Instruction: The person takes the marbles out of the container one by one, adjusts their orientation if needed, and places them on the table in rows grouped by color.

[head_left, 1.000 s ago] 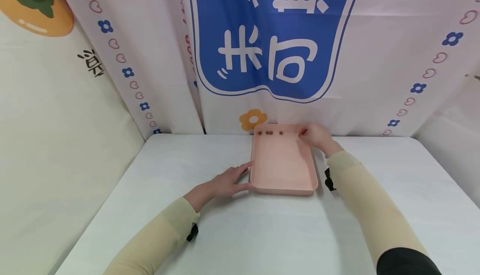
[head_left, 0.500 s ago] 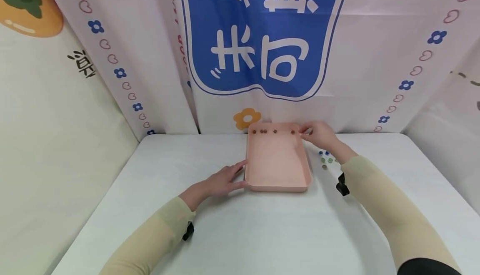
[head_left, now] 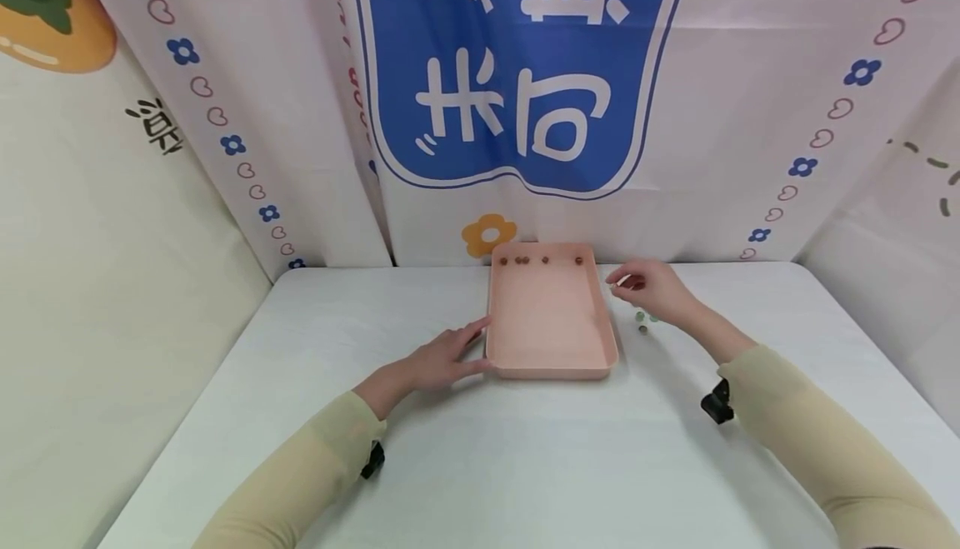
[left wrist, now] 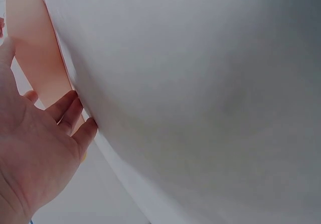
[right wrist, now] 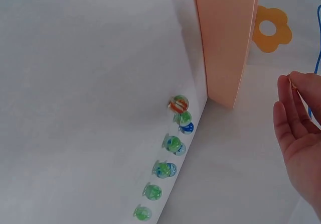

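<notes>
A shallow pink tray [head_left: 551,320] lies at the back of the white table. Along its far end sit several small brown balls [head_left: 578,261], spaced in a row. My left hand [head_left: 438,361] rests against the tray's left side, fingers spread and touching its wall [left wrist: 42,58]. To the right of the tray, above the table, is my right hand [head_left: 651,291]. Its thumb and index fingertips come close together, with no ball plainly visible between them; the other fingers are loosely bent. Several glass marbles [right wrist: 163,170], green, blue and orange-striped, lie below this hand, partly hidden by it in the head view.
A white printed cloth [head_left: 690,216] with a blue sign and an orange flower [head_left: 489,235] hangs right behind the table's back edge. The white tabletop [head_left: 525,457] extends in front of the tray. Pale walls stand on both sides.
My right hand has let go of a brown ball at the tray's far right corner and drawn back to the right, outside the tray. The left hand stays on the tray.
</notes>
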{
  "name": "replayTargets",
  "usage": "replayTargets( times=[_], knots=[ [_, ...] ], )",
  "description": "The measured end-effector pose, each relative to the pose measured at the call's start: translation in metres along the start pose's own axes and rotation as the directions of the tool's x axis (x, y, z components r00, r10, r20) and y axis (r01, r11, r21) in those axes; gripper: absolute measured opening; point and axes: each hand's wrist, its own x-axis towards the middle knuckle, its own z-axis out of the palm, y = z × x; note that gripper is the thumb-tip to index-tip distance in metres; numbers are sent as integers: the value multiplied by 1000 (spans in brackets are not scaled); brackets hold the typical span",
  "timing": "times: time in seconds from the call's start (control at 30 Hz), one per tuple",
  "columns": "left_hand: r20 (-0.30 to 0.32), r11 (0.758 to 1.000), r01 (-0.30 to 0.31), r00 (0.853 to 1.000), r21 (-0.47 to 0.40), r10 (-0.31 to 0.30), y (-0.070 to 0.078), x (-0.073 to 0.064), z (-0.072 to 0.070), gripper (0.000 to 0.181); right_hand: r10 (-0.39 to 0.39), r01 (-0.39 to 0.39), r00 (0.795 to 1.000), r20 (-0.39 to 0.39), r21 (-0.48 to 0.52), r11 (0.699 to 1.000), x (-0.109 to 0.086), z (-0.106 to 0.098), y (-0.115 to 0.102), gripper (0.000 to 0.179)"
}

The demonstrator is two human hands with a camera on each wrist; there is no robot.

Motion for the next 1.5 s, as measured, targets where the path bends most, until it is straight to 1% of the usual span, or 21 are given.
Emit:
replayTargets(
  times=[0.2, 0.4, 0.5, 0.67, 0.83, 1.0, 1.27, 1.5],
  knots=[
    [-4, 1000, -5, 1000, 6, 5, -2, 1, -1, 80, 16, -16, 1000, -14, -24, 1000, -17, -11, 11, 19],
    [-6, 1000, -3, 1000, 2, 3, -3, 1, 0, 80, 73, -73, 997, -11, -46, 996, -30, -19, 20, 21],
    [-6, 1000, -10, 1000, -4, 10, -4, 2, 0, 81, 87, -87, 996, -5, -50, 995, -34, -20, 24, 21],
    [-8, 1000, -18, 1000, -18, 18, -4, 2, 2, 81, 109, -107, 994, 19, -83, 991, -38, -17, 35, 18],
    [-6, 1000, -7, 1000, -15, 7, -2, 1, 3, 80, 138, -131, 989, 45, -136, 982, -43, -12, 47, 15],
    [-1, 1000, 1, 1000, -14, -1, -1, 0, 2, 80, 175, -164, 983, 55, -153, 974, -49, -9, 55, 14],
    [-8, 1000, -6, 1000, -5, 6, -2, 0, 2, 80, 186, -171, 980, 77, -166, 971, -51, -6, 60, 14],
    [-13, 1000, 0, 1000, -4, 0, -1, 1, 2, 80, 188, -163, 977, 105, -209, 964, -49, -3, 61, 12]
  ],
)
